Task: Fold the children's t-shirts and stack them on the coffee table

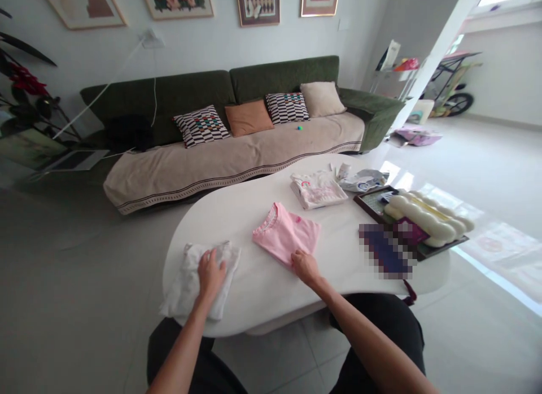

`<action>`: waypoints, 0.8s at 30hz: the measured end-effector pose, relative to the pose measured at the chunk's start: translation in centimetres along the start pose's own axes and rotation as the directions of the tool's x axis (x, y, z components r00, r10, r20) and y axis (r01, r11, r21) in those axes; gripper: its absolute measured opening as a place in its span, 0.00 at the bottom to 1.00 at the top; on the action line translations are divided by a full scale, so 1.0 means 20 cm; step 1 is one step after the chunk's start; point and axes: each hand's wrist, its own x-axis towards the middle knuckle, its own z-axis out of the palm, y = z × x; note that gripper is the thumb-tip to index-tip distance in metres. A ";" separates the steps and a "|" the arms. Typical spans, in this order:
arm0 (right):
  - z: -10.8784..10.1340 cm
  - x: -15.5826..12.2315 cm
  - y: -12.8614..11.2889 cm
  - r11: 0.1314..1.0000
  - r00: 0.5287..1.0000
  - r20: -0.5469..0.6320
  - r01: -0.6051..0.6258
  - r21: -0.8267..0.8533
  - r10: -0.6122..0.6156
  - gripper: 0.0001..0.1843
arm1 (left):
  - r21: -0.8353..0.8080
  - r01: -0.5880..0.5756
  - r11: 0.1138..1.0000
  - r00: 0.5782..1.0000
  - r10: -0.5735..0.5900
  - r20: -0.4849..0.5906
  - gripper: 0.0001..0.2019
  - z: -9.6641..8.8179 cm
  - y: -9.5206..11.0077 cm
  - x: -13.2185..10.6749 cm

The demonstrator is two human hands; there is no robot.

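Forearms point(364, 330): reached forward over black trousers point(387, 314), apparently so that two garments can be attended to at once.
Left hand point(212, 274): rested on the white garment with fingers spread apart; no grip is seen, and the cloth is perhaps only being steadied.
White garment point(226, 295): laid at the table's left end, loosely folded, its near part brought to the table edge.
Right hand point(305, 266): placed at the pink top's near edge with fingers curled together; whether cloth is pinched cannot be told.
Pink top point(284, 236): spread at mid-table point(249, 292), folded compactly, its gathered neckline turned away, so the near edge is left within easy reach.
Folded clothes point(318, 189): stacked beyond the pink top and apart from it, presumably so that the working space is spared.
Tray point(367, 209): set toward the right end, its puffy cream object point(427, 216) kept clear of the garments.
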 end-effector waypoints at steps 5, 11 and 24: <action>-0.24 0.14 -0.09 0.987 0.994 -0.104 0.048 0.156 -0.031 0.09 | -0.436 -0.385 0.814 0.896 0.443 0.038 0.24 0.18 0.49 0.10; -0.84 0.22 -0.23 0.546 0.960 -0.195 0.275 0.792 -0.200 0.11 | -0.677 -0.322 0.662 0.888 0.460 0.027 0.11 -0.07 0.76 0.39; -1.02 0.16 -0.24 0.328 0.957 -0.264 0.288 0.899 -0.117 0.11 | -0.967 0.108 0.231 0.900 0.391 0.194 0.13 -0.63 0.86 0.40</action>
